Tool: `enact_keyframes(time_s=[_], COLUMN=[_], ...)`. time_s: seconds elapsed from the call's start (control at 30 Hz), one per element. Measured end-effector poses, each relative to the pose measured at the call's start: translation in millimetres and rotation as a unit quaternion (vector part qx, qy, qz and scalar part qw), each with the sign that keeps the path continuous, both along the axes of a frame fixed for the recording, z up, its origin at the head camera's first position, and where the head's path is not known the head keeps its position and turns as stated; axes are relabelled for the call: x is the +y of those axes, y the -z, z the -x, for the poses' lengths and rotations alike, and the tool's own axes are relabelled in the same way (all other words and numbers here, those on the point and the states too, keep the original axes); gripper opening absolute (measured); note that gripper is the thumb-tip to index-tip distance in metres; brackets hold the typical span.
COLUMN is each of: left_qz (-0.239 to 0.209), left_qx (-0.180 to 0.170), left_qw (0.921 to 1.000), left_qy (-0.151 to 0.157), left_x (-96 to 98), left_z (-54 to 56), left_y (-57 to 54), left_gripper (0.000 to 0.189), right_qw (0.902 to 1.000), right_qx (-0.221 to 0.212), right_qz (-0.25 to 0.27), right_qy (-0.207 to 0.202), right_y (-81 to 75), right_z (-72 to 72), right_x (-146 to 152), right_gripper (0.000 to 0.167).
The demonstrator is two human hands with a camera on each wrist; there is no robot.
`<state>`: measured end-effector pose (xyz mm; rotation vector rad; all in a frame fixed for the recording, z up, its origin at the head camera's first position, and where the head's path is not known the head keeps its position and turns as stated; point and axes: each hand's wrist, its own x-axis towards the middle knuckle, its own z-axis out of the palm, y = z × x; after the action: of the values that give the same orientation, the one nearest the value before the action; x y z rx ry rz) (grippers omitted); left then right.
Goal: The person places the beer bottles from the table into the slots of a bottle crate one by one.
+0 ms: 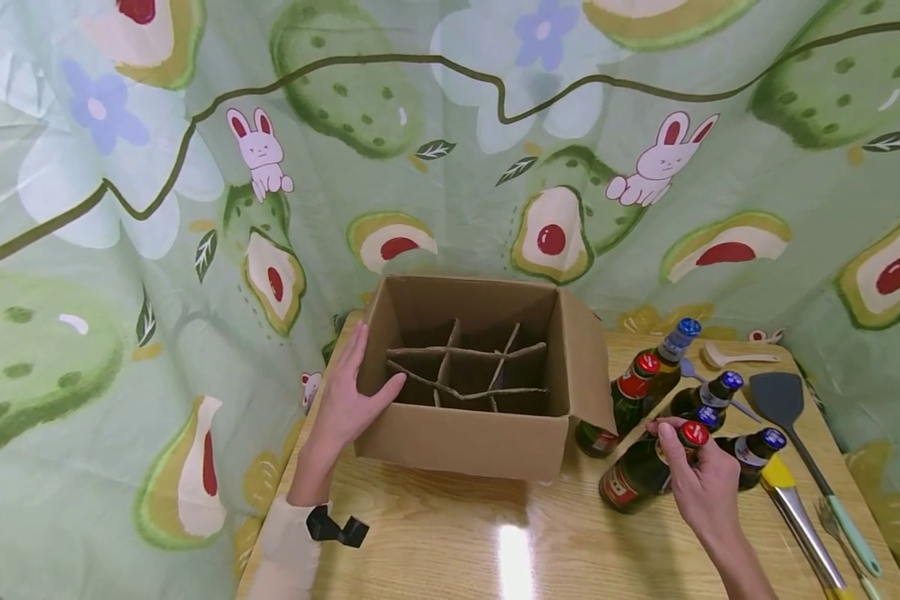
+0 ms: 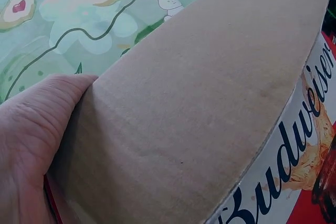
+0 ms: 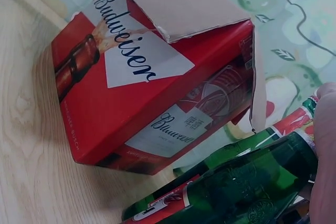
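Note:
An open cardboard beer box (image 1: 461, 442) stands on the table, with crossed cardboard dividers (image 1: 450, 358) inside and no bottles showing in its compartments. At its left side rests my left hand (image 1: 348, 408), fingers stretched along the wall and thumb spread over the front corner. In the left wrist view the thumb side lies against a brown flap (image 2: 199, 87). My right hand (image 1: 708, 487) grips a green beer bottle (image 1: 637, 475) with a red cap by its neck, right of the box. Another red-capped green bottle (image 1: 630, 392) stands behind it, beside the box's right flap (image 1: 587, 358).
Several blue-capped bottles (image 1: 753, 450) crowd around the right hand. Farther right lie a dark-headed spatula (image 1: 778, 396), a yellow-headed brush (image 1: 778, 473), a fork (image 1: 832, 521) and a pale ladle (image 1: 720, 357). A patterned curtain (image 1: 465, 200) hangs behind the table (image 1: 435, 533).

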<state>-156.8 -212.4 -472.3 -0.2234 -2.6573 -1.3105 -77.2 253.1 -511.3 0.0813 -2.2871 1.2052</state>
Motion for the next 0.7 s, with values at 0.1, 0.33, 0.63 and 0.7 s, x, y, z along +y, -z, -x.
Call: enact_keyframes(time_s=[0.1,0.33,0.63,0.7], left_qz=[-0.006,-0.006,-0.012,-0.013], left_qx=[0.0,0.002,0.01,0.011], left_qw=[1.0,1.0,0.9999,0.9998], left_qy=[0.001,0.0,0.002,0.003], left_x=[-1.0,-2.3,-1.4,-1.4], left_z=[0.0,0.6,0.4,0.6], left_y=[1.3,3.5,3.2,3.2], left_gripper=[0.101,0.101,0.101,0.101], right_qw=[0.9991,0.9954,0.9922,0.9918], right_qx=[0.042,0.082,0.097,0.102], right_qz=[-0.009,-0.048,-0.077,-0.075], right_qy=[-0.004,0.008,0.018,0.016], right_y=[2.9,3.6,-2.1,-6.5], right_z=[2.1,5.9,2.5,1.7], right_x=[0.4,1.2,-0.4,-0.7], right_gripper=[0.011,0.011,0.01,0.011])
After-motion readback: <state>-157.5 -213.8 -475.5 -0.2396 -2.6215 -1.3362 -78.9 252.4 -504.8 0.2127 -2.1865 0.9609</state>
